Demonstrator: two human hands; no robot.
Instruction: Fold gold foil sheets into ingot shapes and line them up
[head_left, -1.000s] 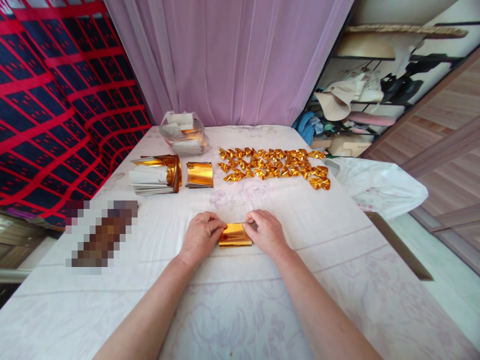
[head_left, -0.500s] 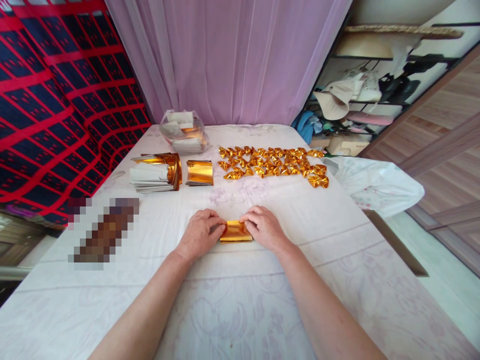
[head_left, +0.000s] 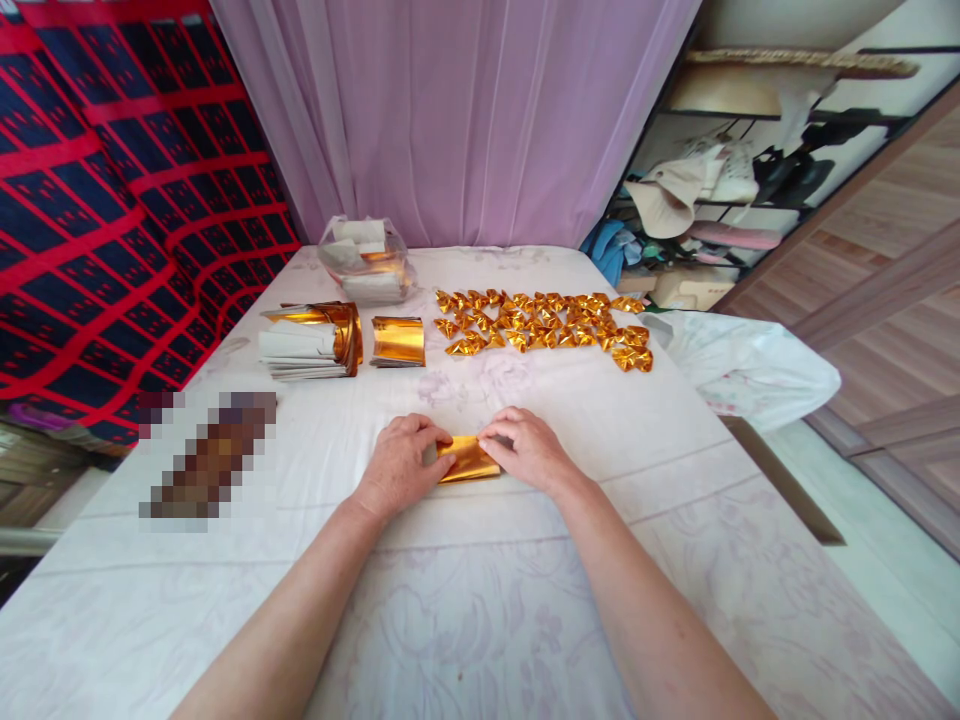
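A sheet of gold foil paper (head_left: 469,460), partly folded, lies on the table in front of me. My left hand (head_left: 405,462) grips its left end, the thumb resting on the gold face. At the upper right corner, my right hand (head_left: 529,450) pinches the sheet between thumb and fingers. Beyond the hands sits a small stack of gold foil paper (head_left: 398,341), with a larger fanned stack (head_left: 307,343) to its left. Several folded gold paper pieces (head_left: 540,322) are laid out in rows at the far right.
A clear plastic bag (head_left: 366,262) with more paper stands at the back left. A blurred-out object (head_left: 214,455) lies on the left. White plastic (head_left: 750,365) hangs past the table's right edge, near a shelf (head_left: 750,205) with shoes and a cap.
The gold sheet has turned slightly, its right end now higher than its left. The left thumb has moved onto the sheet's face. Both hands keep nearly the same place.
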